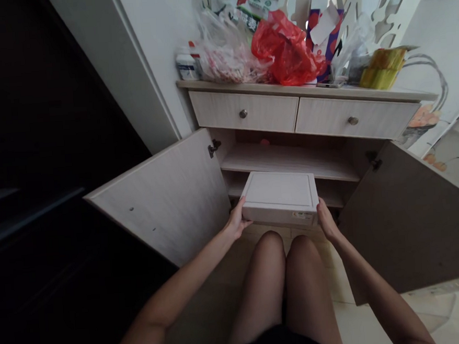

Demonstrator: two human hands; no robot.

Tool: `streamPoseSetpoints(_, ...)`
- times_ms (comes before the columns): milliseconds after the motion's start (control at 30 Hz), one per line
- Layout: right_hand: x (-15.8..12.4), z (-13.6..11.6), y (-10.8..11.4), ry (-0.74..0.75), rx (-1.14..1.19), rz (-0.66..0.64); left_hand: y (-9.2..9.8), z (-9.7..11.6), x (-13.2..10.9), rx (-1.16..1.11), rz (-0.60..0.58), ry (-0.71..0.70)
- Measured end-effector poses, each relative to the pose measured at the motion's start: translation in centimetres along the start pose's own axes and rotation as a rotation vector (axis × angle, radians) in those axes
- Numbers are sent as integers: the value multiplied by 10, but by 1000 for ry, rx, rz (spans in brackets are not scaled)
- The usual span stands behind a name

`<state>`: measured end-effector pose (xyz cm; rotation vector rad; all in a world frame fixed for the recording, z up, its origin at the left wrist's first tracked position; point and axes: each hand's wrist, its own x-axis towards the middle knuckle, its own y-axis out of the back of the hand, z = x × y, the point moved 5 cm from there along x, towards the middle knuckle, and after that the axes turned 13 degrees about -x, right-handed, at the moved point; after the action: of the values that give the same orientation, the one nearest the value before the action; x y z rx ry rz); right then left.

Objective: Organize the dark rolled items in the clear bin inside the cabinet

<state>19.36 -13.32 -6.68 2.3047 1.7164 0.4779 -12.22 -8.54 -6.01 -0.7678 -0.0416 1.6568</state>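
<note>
One white rectangular box (278,193) with a recessed lid, at the mouth of the lower compartment, in front of the shelf. Two bare hands, the left hand (236,219) and the right hand (327,218), each grip clamped on one side of the box. One pale wood-grain cabinet (223,83); two open doors, the left door (164,197) and the right door (398,223), flanking the box; two closed drawers (244,112), each with one round metal knob; one inner shelf (287,160). On the cabinet top: one red plastic bag (284,50), one clear plastic bag (224,49), one white bottle (186,65).
</note>
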Motion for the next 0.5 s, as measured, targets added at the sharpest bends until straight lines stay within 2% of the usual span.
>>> streamPoseSetpoints(67, 3, 0, 5, 36, -59, 66, -9, 5, 6, 26, -63, -11)
streamPoseSetpoints(133, 18, -4, 10, 54, -80, 127, -26, 15, 18, 58, -130, -14)
streamPoseSetpoints(233, 63, -18, 17, 91, -70, 224, -63, 37, 48, 103, -176, -28)
streamPoseSetpoints(367, 134, -26, 20, 92, -31, 306, -111, 64, 95, 145, -161, -77)
streamPoseSetpoints(500, 182, -14, 14, 74, -71, 305, -135, 68, 130, 193, -143, -84)
